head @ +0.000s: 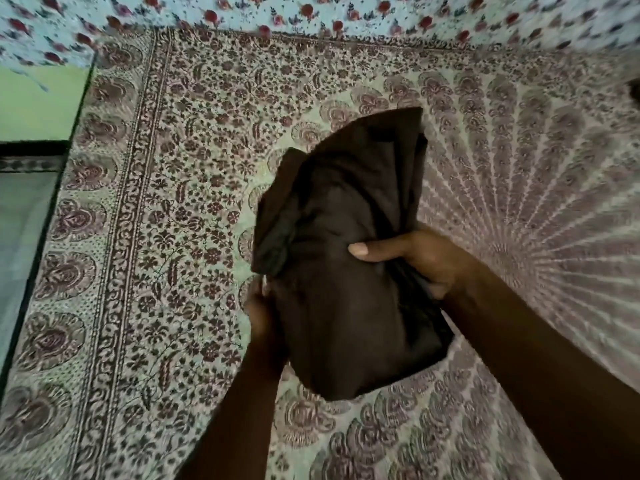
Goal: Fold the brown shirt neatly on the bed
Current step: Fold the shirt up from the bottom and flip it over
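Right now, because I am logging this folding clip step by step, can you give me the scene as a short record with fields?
shirt: brown shirt, bunched into a loose bundle, not laid flat
left hand: left hand holds the bundle's left side, fingers mostly hidden
right hand: right hand grips the right side, thumb across the cloth
surface: bed with a patterned spread, beneath the bundle
far edge: floral cloth with red flowers
fold status: not yet neat
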The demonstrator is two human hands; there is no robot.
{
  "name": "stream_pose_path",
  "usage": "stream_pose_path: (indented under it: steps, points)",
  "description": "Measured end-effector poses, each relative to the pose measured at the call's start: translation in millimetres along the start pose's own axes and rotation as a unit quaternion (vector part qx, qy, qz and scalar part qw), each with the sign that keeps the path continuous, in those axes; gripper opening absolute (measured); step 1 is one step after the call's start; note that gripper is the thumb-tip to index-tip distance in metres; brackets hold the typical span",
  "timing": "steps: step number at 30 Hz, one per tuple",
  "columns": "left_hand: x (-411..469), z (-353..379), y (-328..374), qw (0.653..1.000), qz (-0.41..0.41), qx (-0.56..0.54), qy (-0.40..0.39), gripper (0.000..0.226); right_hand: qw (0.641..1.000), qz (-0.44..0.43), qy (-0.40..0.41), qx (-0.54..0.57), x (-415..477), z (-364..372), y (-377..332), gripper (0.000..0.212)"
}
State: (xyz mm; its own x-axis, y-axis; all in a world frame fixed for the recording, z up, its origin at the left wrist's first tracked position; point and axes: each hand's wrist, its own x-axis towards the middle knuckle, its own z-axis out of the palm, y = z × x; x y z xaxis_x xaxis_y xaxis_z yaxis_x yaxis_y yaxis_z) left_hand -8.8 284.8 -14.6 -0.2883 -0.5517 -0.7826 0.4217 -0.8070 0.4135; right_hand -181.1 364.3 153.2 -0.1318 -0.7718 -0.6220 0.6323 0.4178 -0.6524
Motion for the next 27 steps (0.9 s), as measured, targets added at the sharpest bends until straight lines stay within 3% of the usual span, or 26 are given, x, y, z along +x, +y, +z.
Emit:
stream_pose_path:
  steps: [4,7,10,12,15,19,21,23,25,27]
  points:
    - [1,-69,11,0.998,-0.021,0.0,0.06,0.069,0.999,0.011,-0.035,0.036,-18,39,54,0.027]
    - [-44,-109,30,0.994,-0.051,0.096,-0.009,0.045,0.997,0.0,-0.058,0.04,-30,61,89,0.027]
    - [-70,-168,68,0.981,0.029,0.191,0.016,0.035,0.999,0.009,-0.04,0.036,-41,77,128,0.025]
    - [-84,-209,92,0.936,0.125,0.321,0.077,0.028,0.998,0.035,-0.03,0.04,-51,86,162,0.024]
    - [-100,-267,130,0.827,0.263,0.473,0.154,0.037,0.998,0.056,0.0,0.024,-57,104,217,0.026]
    - [-118,-321,173,0.731,0.338,0.565,0.176,0.046,0.996,0.072,0.038,-0.028,-47,127,268,0.039]
    - [-128,-339,190,0.705,0.376,0.574,0.182,0.043,0.996,0.069,0.034,-0.033,-35,137,284,0.045]
    - [-130,-349,206,0.703,0.38,0.572,0.188,0.038,0.997,0.057,0.031,-0.048,-19,145,299,0.047]
    - [-124,-361,217,0.694,0.361,0.591,0.194,0.036,0.997,0.046,0.046,-0.049,-1,149,314,0.051]
    - [-115,-379,224,0.691,0.322,0.62,0.185,0.038,0.994,0.052,0.078,-0.049,16,153,331,0.07]
